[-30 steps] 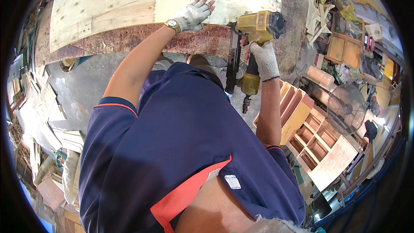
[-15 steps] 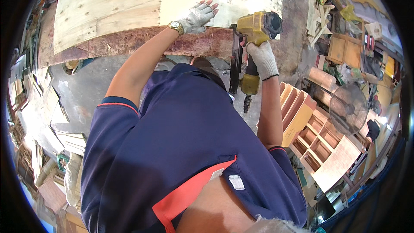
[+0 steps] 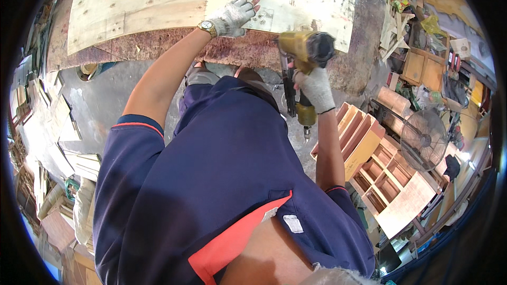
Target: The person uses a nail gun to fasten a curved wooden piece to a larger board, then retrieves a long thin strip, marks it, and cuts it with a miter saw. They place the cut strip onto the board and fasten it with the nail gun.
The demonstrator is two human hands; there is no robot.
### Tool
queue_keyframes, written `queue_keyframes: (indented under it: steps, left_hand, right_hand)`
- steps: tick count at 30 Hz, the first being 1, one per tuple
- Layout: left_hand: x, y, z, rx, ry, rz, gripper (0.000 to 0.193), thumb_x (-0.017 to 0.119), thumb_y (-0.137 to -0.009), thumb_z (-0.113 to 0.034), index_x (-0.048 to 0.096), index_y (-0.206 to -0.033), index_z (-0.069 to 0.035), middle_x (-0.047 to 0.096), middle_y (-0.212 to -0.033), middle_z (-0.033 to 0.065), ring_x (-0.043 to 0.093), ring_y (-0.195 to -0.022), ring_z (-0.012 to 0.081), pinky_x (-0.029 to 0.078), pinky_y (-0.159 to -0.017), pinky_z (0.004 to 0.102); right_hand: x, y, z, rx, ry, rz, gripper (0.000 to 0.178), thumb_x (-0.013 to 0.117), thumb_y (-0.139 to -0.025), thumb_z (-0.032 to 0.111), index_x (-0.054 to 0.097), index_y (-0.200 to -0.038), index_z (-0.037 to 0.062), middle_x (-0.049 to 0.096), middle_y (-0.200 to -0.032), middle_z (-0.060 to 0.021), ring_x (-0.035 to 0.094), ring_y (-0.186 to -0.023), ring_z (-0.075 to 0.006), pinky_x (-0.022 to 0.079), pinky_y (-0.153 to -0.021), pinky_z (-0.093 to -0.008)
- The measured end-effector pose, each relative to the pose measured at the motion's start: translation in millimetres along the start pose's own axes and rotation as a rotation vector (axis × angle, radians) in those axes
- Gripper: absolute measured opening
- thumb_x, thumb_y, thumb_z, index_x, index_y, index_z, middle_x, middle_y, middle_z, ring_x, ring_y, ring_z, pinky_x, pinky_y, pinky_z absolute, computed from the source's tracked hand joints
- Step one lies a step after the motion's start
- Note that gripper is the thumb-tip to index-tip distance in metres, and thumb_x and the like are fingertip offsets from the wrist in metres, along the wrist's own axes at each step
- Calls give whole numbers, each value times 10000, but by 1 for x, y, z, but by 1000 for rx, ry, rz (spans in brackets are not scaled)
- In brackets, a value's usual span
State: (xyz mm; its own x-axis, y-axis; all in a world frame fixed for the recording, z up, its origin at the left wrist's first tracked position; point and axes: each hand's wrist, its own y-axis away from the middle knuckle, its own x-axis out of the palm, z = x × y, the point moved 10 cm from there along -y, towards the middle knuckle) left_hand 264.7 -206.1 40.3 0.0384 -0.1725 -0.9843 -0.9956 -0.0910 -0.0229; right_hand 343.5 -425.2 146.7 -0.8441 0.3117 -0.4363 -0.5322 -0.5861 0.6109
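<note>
My left hand (image 3: 236,17), in a white fingerless-tipped glove, lies with spread fingers on a pale plywood sheet (image 3: 301,0) near its front edge. A second, knotty sheet (image 3: 142,0) meets this one along a seam to the left of the hand. In my gloved right hand (image 3: 316,89) is a yellow and black nail gun (image 3: 297,46), gripped by its handle. Its head is by the near edge of the plywood, and the dark magazine (image 3: 288,87) hangs toward me. Motion blurs the tool a little; whether its nose touches the wood I cannot tell.
Under the sheets is a worn, stained workbench (image 3: 174,45). To the right stand wooden compartment boxes (image 3: 388,171) and a round fan (image 3: 423,140), with wood scraps (image 3: 396,31) beyond. Stacked boards (image 3: 82,163) lie on the left.
The nail gun has moved left and toward me in my right hand. My left hand has slid slightly left and away over the plywood. The whole view has shifted a little.
</note>
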Motion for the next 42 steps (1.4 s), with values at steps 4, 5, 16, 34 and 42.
queue_keyframes:
  steps: [4,5,16,34,42]
  left_hand:
    - [-5,2,-1,7,0,-1,959,819,-688,-370,418,-1492,-36,382,-1589,127,297,-1497,365,234,-1239,513]
    - [-5,2,-1,8,-4,8,964,820,-684,-368,416,-1493,-34,383,-1588,129,302,-1495,366,234,-1239,512]
    - [1,3,-4,21,23,22,950,799,-718,-338,380,-1505,-10,339,-1602,184,290,-1497,393,250,-1236,498]
    - [4,3,-6,24,14,46,941,787,-719,-336,385,-1501,-1,358,-1596,174,319,-1486,390,284,-1225,482]
    - [2,4,-6,33,-6,31,898,761,-755,-339,390,-1497,6,360,-1589,180,318,-1485,393,287,-1222,481]
  right_hand:
    - [34,-5,12,-332,127,-60,260,671,-783,100,726,-1029,34,753,-892,-146,744,-821,-279,569,-732,-386]
    - [39,-8,11,-345,202,-84,273,677,-779,110,727,-1035,32,758,-916,-160,749,-855,-296,572,-753,-396]
    - [48,-5,-11,-240,65,-213,285,658,-770,80,697,-1047,27,742,-937,-114,723,-820,-286,563,-759,-393]
    - [-19,-17,36,-26,-273,-58,261,533,-870,-5,630,-1110,-35,709,-893,-89,592,-506,-130,486,-456,-283]
    - [-14,-15,34,-22,-332,-62,264,531,-877,0,613,-1126,-31,711,-926,-91,600,-525,-129,498,-464,-284]
